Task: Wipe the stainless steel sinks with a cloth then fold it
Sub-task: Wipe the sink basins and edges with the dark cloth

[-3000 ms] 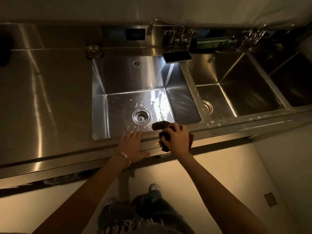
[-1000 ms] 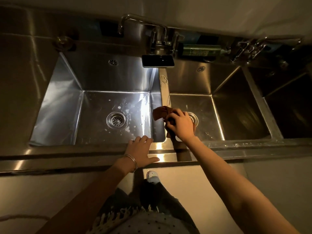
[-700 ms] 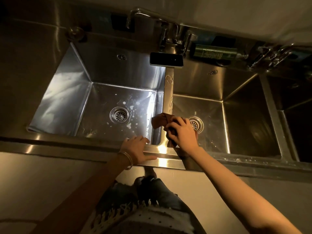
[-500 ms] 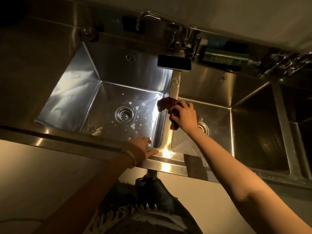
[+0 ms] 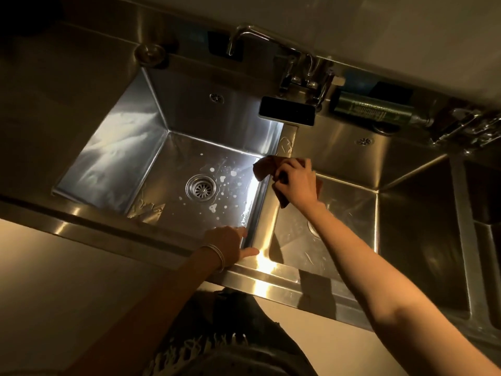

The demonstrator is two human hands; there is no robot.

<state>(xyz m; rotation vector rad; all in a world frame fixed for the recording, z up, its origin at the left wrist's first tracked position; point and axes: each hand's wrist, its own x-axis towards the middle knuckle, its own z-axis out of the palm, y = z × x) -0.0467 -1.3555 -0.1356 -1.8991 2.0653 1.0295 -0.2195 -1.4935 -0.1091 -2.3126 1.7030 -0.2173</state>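
Note:
My right hand (image 5: 296,180) grips a brown cloth (image 5: 264,168) and presses it on the steel divider (image 5: 267,213) between the left sink (image 5: 113,156) and the middle sink (image 5: 349,204), well along towards the back wall. Part of the cloth is hidden under the hand. My left hand (image 5: 229,244) rests flat on the front rim at the left sink's near right corner, thumb spread, a bracelet on the wrist. White droplets lie around the left sink's drain (image 5: 201,188).
A faucet (image 5: 295,69) stands behind the divider, with a dark phone-like object (image 5: 287,114) shining light below it. A green bottle (image 5: 374,111) lies on the back ledge. A third sink (image 5: 488,240) is at the far right. Bare steel counter (image 5: 54,104) extends left.
My right hand has slid the cloth from the front rim onto the divider and along it towards the back. The left hand stayed on the front rim. The view tilted.

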